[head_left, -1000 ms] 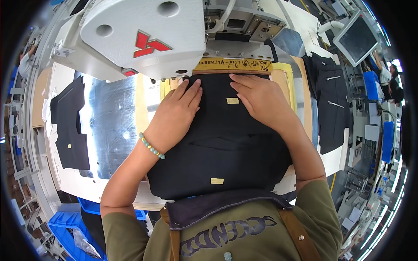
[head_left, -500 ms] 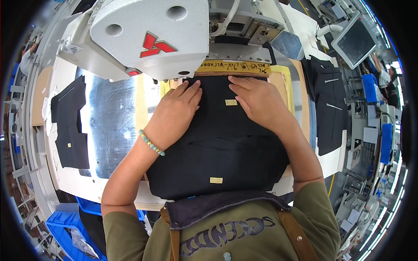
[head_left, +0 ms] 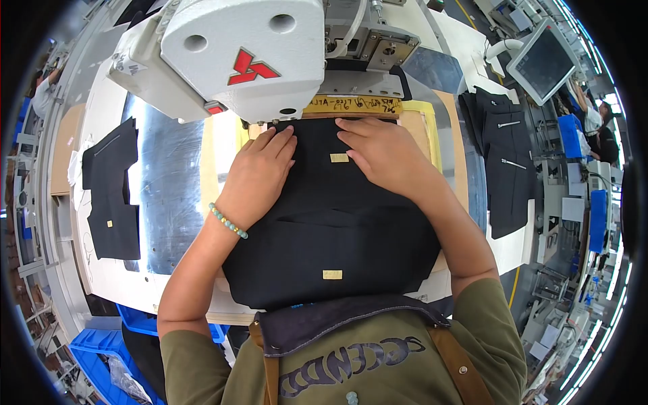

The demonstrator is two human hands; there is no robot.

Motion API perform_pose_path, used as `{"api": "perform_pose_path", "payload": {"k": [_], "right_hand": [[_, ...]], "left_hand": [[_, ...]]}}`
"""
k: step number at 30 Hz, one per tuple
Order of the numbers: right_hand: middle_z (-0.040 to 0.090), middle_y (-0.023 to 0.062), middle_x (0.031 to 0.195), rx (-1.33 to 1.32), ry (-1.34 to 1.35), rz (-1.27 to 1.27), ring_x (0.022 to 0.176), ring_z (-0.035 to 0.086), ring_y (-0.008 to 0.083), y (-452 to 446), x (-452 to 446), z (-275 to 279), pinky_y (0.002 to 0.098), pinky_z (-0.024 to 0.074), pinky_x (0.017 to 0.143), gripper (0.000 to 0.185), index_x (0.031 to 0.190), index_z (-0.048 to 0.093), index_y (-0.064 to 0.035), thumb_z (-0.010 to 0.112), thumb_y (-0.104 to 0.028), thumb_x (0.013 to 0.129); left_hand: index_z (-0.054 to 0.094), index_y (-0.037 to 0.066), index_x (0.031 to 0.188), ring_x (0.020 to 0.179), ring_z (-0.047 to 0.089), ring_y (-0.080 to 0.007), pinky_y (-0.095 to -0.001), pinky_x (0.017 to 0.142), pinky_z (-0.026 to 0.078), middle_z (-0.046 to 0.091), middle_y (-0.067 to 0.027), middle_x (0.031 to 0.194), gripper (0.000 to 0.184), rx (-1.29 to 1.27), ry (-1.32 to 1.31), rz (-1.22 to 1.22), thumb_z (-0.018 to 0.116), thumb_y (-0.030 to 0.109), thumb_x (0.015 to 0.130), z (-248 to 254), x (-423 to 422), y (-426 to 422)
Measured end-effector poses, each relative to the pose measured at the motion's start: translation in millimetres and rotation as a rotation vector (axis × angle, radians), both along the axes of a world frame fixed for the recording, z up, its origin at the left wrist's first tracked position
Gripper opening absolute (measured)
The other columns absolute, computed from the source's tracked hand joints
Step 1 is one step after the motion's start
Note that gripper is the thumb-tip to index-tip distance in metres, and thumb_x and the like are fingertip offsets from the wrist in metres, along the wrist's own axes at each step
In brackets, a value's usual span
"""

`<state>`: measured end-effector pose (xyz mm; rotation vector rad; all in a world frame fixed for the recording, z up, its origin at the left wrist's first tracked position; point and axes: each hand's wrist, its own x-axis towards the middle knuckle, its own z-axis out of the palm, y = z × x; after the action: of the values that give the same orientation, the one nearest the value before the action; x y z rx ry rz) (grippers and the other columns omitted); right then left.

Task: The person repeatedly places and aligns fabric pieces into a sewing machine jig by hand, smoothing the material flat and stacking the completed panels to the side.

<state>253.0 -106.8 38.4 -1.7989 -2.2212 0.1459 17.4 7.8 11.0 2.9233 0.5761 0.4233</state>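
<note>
Central cloth panel [head_left: 331, 239]: black woven-looking textile, matt, mostly smooth, with shallow creases. Labels [head_left: 332, 275] on this cloth: pale yellow, matt, paper-like. Machine head [head_left: 202, 74]: white painted casing, smooth, low sheen. Emblem [head_left: 248, 67]: red faces, bright metallic-looking edging. Plate [head_left: 169, 223] at the left: bare metal, reflective, marked with fine scratches. Worktop [head_left: 152, 282]: white, smooth. Marked strip [head_left: 351, 106]: yellow, inked surface; material not determinable. Zips [head_left: 511, 124] on the right-hand garment pieces [head_left: 509, 192]: bright, metallic-looking, against matt black cloth. Bin [head_left: 101, 343]: blue moulded plastic. Bag [head_left: 128, 379]: clear, wrinkled, glossy film. Bracelet beads [head_left: 224, 219]: rounded, polished. Apron straps [head_left: 466, 358]: brown, smooth, leather-like. Shirt [head_left: 489, 317]: olive cloth, matt.
</note>
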Motion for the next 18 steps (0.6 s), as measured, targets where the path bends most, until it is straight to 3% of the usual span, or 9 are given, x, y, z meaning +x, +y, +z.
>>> {"api": "perform_pose_path", "payload": {"k": [18], "right_hand": [[0.066, 0.0119, 0.131, 0.038, -0.002, 0.054, 0.119, 0.062, 0.0293, 28.2, -38.8, -7.5, 0.0402, 0.0519, 0.099, 0.027, 0.112, 0.070, 0.0000, 0.070, -0.012, 0.088]], "left_hand": [[0.065, -0.002, 0.125, 0.128, 0.056, -0.0339, -0.0418, 0.110, 0.045, 0.061, -0.0157, 0.136, 0.036, -0.046, 0.019, -0.065, 0.065, 0.009, 0.091, 7.7, -3.0, 3.9]]}}
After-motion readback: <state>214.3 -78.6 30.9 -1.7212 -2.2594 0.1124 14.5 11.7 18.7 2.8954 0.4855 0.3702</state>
